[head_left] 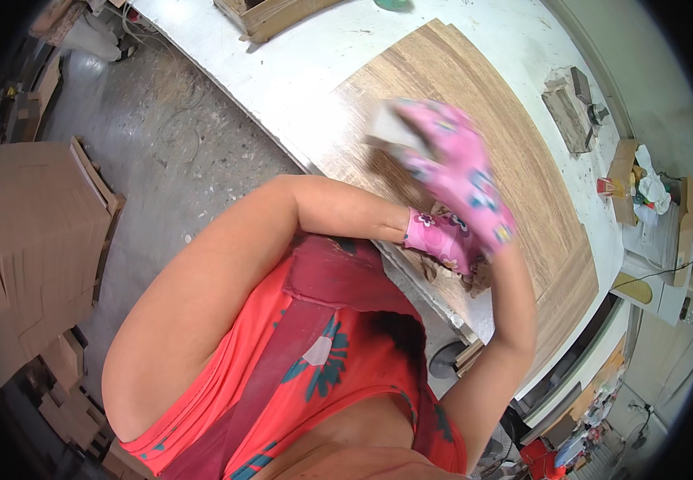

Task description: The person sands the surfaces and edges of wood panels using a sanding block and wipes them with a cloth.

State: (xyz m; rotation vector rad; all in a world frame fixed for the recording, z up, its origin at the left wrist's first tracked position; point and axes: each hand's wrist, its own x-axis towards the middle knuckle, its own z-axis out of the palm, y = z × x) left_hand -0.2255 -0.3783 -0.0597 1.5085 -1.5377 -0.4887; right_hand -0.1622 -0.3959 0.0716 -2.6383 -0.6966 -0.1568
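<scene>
A large wood-grain panel [514, 160] with one curved edge lies on the white table. Raised over its middle is my right hand [454, 156], in a pink flowered glove and smeared by motion. Its fingers are closed round a pale, whitish block [392, 128] whose exact kind is too blurred to tell. Below it, close to my body at the panel's near edge, my left hand [446, 238] wears a matching glove. It presses on a crumpled brown rag [474, 280], partly hidden beneath the glove and my right wrist. The left fingers are mostly covered by the right forearm.
The white table [282, 72] carries an open cardboard box [274, 20] at the far left. Near the wall lie a dusty block [566, 120] and a small carton [625, 180] with odds and ends. Stacked cardboard [42, 224] stands on the floor at left; another person's legs [90, 36] show beyond.
</scene>
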